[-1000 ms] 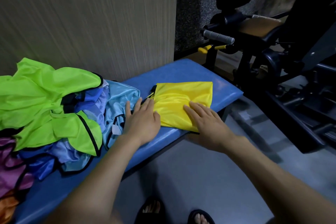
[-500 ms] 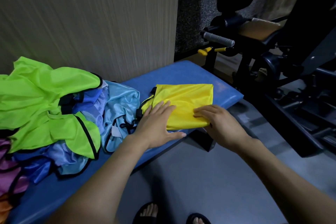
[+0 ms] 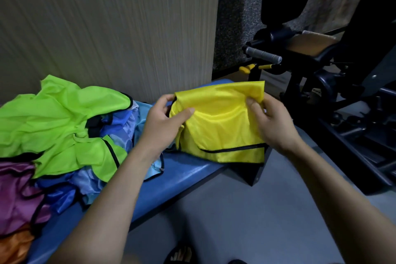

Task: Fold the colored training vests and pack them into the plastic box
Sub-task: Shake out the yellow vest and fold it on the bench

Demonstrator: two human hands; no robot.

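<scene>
Both hands, left hand (image 3: 165,118) and right hand (image 3: 270,122), pinch the folded yellow vest (image 3: 220,126) by its side edges above the blue bench (image 3: 188,169). It looks light, limp and probably slippery; gripping all layers should keep the fold.

Person, head view. Both forearms bare from the frame edge to the wrist; no sleeves, watch or bands visible. Left hand (image 3: 164,123) and right hand (image 3: 272,122) bare: no gloves, no rings seen. Near bottom edge: toes in a dark open sandal (image 3: 182,254), blurred; second dark sandal tip (image 3: 236,261) just right of it.
</scene>
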